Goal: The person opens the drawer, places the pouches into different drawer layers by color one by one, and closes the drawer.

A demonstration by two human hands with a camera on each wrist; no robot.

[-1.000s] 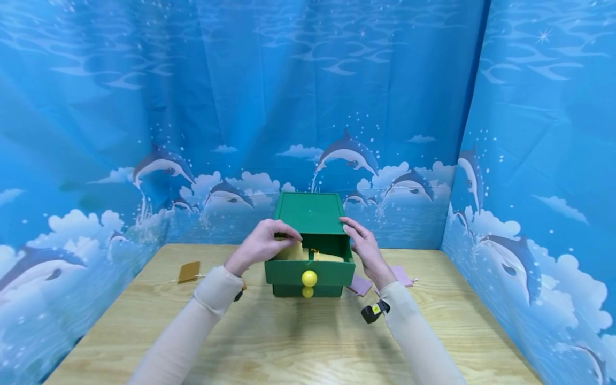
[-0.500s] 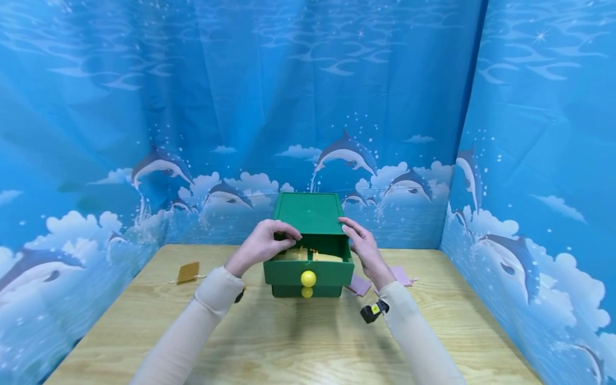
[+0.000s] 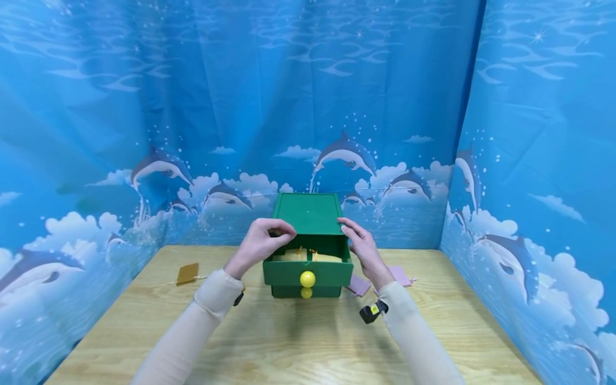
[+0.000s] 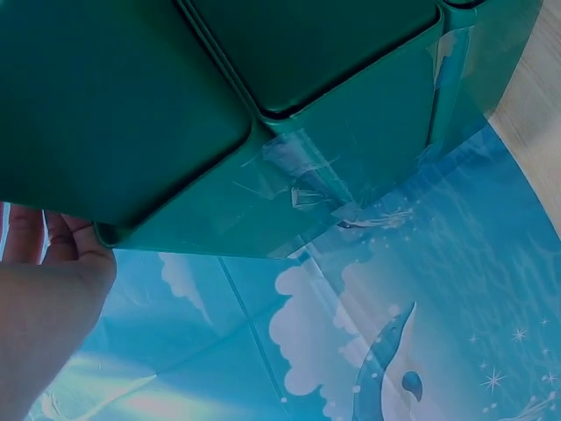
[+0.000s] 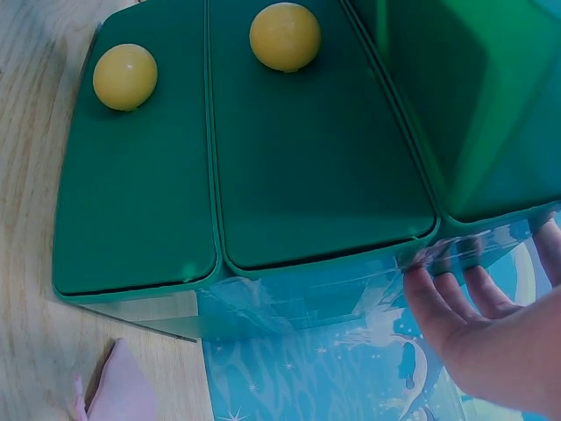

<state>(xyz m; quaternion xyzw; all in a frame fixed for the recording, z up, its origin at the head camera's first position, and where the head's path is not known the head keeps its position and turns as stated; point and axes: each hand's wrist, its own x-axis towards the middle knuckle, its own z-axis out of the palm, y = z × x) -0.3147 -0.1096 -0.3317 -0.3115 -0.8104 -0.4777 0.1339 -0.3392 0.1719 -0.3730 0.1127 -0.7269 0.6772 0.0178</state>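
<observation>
A green drawer cabinet [image 3: 310, 211] stands mid-table. Its top drawer [image 3: 289, 274] is pulled out and has a yellow knob [image 3: 307, 278]. Two cream pouches with orange ties lie inside, one pouch [image 3: 294, 255] at the left and another pouch [image 3: 327, 258] at the right. My left hand [image 3: 260, 240] hovers at the drawer's left side, thumb and fingertips close together, no object showing between them. The right hand [image 3: 364, 247] rests its fingers along the cabinet's upper right edge. In the right wrist view, its fingers [image 5: 429, 294] touch the cabinet's side.
A brown pouch [image 3: 187, 274] with a white string lies on the wooden table [image 3: 308, 347] at the left. To the right of the cabinet are a lilac pouch [image 3: 359, 285] and a second lilac pouch [image 3: 399, 275]. Blue dolphin curtains [image 3: 308, 96] enclose the table.
One second ago my left hand held up the left cream pouch. It has let go, the pouch now lies low in the drawer, and the hand has drawn slightly left. The right hand stays put.
</observation>
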